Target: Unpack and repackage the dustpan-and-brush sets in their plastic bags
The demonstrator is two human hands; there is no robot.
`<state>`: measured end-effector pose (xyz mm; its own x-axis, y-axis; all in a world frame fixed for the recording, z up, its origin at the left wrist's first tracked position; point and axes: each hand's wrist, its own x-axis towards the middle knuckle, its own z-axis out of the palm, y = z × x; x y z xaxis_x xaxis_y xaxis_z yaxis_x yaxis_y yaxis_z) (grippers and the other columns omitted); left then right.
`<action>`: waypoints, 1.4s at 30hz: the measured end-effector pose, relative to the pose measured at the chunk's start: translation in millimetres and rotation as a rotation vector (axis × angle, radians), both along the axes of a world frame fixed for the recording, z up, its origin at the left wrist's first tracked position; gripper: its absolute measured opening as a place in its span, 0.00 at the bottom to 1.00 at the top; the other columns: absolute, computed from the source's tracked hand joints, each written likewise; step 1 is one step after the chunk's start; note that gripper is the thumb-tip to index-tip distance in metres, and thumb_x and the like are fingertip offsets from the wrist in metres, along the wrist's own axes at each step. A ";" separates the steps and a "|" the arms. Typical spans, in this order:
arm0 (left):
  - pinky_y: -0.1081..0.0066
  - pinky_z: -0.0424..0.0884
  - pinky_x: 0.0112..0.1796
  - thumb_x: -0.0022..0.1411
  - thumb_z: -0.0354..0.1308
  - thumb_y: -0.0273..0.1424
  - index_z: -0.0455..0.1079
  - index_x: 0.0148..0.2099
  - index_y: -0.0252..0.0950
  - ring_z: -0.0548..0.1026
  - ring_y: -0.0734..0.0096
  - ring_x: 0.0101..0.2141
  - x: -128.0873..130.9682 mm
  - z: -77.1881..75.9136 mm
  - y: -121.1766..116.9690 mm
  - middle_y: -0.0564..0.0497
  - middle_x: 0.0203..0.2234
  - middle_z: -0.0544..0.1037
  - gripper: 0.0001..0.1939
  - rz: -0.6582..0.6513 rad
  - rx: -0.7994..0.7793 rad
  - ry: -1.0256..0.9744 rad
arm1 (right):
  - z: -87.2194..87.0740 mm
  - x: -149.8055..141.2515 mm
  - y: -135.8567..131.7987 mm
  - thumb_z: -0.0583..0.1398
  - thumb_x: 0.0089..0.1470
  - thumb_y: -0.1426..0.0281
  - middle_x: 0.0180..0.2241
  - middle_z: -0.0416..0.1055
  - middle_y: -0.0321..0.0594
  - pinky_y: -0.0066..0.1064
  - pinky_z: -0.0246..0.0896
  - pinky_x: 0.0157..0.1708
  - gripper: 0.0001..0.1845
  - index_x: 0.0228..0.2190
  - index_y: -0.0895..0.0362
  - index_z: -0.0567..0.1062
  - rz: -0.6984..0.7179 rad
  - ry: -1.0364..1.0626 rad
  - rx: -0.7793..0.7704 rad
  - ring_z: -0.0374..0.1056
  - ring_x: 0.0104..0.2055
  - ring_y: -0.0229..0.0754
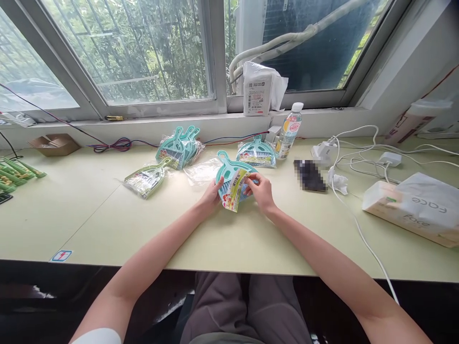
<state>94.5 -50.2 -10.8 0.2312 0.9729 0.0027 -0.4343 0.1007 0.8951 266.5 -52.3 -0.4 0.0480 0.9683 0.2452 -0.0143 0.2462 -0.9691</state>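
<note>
My left hand (212,195) grips the left edge of a teal dustpan (229,168), its handle pointing away from me toward the window. A brush with bluish bristles lies in the pan, partly covered. My right hand (261,191) pinches the upper right corner of a printed label card (234,190), which is tilted over the front of the pan. Behind the pan a clear plastic bag (201,171) lies on the table. Several bagged teal dustpan sets (179,148) are heaped behind to the left, and one more bagged set (256,152) lies behind to the right.
A bagged green dustpan (146,179) lies left of my hands. To the right are a bottle (289,131), a blurred dark object (310,175), white cables (353,210) and a tissue pack (416,208). A cardboard box (53,144) and green bundles (17,174) are at the left.
</note>
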 end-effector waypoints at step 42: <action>0.61 0.72 0.46 0.44 0.66 0.23 0.59 0.57 0.40 0.75 0.59 0.44 -7.4 10.7 -1.2 0.48 0.43 0.76 0.37 0.114 0.065 0.023 | -5.8 -7.6 -2.2 0.61 0.49 0.63 0.46 0.71 0.38 0.34 0.69 0.42 0.19 0.43 0.50 0.64 0.213 0.469 -0.309 0.71 0.45 0.40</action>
